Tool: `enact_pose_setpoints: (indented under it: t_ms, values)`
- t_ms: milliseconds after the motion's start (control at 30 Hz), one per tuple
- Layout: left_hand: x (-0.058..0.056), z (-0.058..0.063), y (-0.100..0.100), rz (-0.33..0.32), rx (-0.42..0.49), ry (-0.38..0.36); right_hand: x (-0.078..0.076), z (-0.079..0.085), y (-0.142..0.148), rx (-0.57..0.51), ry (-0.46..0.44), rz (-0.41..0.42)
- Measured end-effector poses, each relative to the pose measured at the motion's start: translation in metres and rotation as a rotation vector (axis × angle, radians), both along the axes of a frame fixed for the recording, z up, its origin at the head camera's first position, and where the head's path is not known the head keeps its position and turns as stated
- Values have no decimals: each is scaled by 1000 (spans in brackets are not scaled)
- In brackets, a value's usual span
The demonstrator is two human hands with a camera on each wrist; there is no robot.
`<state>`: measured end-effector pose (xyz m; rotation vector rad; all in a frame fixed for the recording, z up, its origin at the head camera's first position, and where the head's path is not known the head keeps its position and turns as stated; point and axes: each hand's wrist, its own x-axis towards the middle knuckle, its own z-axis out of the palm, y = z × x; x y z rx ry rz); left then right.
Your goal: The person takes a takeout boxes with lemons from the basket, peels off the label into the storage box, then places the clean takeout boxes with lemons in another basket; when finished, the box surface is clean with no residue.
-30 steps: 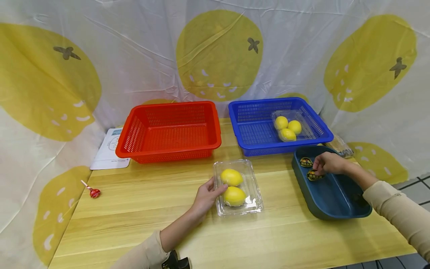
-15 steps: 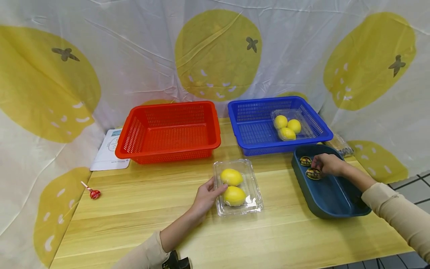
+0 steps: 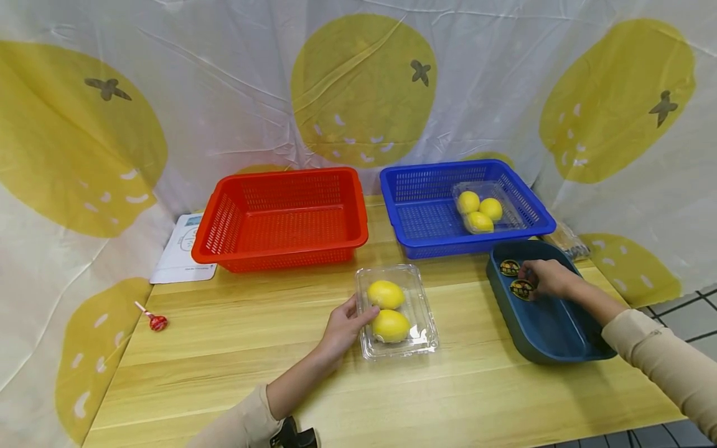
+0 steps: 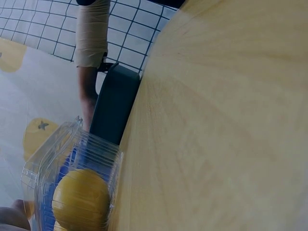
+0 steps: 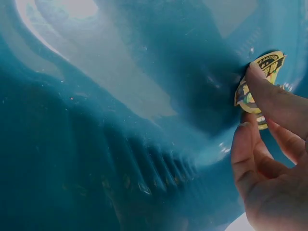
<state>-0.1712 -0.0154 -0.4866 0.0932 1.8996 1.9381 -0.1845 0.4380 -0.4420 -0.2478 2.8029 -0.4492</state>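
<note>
On the table's middle lies a clear plastic clamshell box with two yellow lemons in it. My left hand holds its left side, thumb over the edge. In the left wrist view the box shows side-on, with only a bit of that hand in the corner. My right hand reaches into a dark teal basin, fingers curled at an oval black-and-gold sticker. Thumb and finger pinch the sticker in the right wrist view. Another such sticker lies just behind.
A red plastic basket stands at the back left, and a blue basket at the back right holds a clear box with three lemons. A lollipop and a printed sheet lie on the left.
The right hand's fingers have shifted slightly within the basin, and more of the nearer sticker shows. The left hand and the clamshell box have stayed put.
</note>
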Motion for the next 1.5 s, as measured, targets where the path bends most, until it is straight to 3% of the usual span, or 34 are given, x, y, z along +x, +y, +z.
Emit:
enact_pose_setpoints:
  t_ms: [1500]
  values:
    - [-1, 1, 1, 4, -5, -6, -3, 7, -2, 65, -17, 10]
